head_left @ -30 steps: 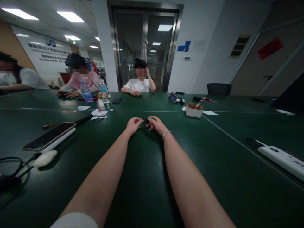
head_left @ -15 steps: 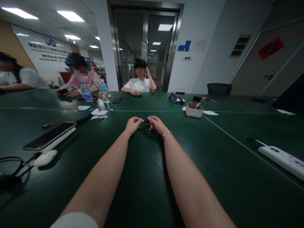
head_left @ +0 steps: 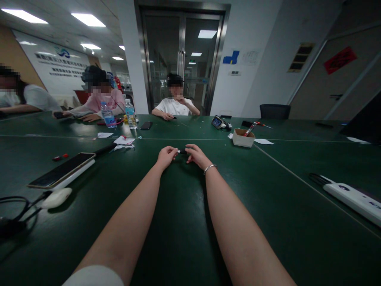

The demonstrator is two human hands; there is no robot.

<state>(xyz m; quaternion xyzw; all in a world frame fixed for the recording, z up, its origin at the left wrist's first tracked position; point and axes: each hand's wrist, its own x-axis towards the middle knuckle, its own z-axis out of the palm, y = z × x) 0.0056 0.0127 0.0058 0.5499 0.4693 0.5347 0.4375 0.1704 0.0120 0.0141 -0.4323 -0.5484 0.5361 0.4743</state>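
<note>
Above the green table (head_left: pixel 184 222), both arms stretch out and the hands meet around a small black cylindrical piece with a silver end (head_left: pixel 182 151). My left hand (head_left: pixel 166 157) is closed in a pinch on the silver end. At the black end, my right hand (head_left: pixel 197 155) has thumb and forefinger around the piece, with its other fingers loosely curled. A silver bracelet (head_left: pixel 210 169) circles the right wrist. The piece is too small for me to tell its kind.
Left lie a phone on a white block (head_left: pixel 64 171), a white mouse-like object (head_left: pixel 56 198) with cables and paper scraps (head_left: pixel 124 141). A small box (head_left: pixel 243 139) stands right, beyond it a power strip (head_left: pixel 354 198). Bottles (head_left: pixel 130 115) and several people are across the table.
My right fingers have loosened and lifted slightly on the black piece; the left hand stays put. The person opposite has moved a hand from the head down towards the face.
</note>
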